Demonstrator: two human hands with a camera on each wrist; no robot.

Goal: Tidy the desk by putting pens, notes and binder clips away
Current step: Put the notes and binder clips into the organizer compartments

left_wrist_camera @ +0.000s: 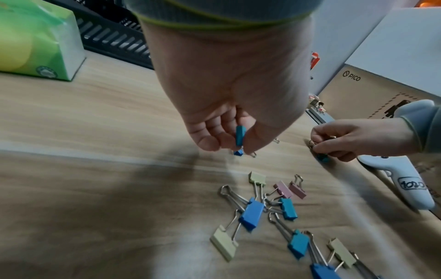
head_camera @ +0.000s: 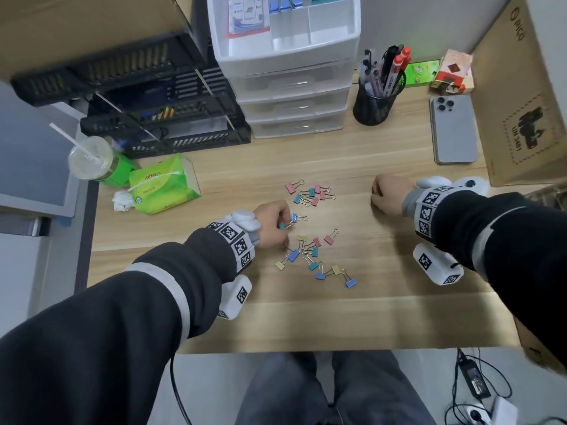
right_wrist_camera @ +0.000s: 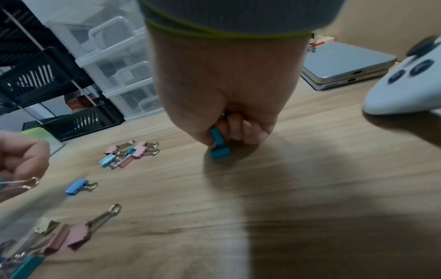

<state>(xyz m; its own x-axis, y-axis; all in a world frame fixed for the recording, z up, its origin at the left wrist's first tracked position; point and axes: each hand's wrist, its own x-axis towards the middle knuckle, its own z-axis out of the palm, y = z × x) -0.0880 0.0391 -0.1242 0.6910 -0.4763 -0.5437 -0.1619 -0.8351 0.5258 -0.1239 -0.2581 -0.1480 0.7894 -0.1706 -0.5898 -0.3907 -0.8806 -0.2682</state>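
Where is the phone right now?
In the head view the phone lies face down at the desk's far right, between the black pen cup and the cardboard box.

binder clips (head_camera: 310, 191) mid-desk (head_camera: 383, 317) | drawer unit (head_camera: 288, 96) behind | pen cup (head_camera: 372, 108) right of unit | phone (head_camera: 454, 130) far right

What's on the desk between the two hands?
In the head view, one blue binder clip lies just beside the left hand; from there to the right hand the wooden desk is bare.
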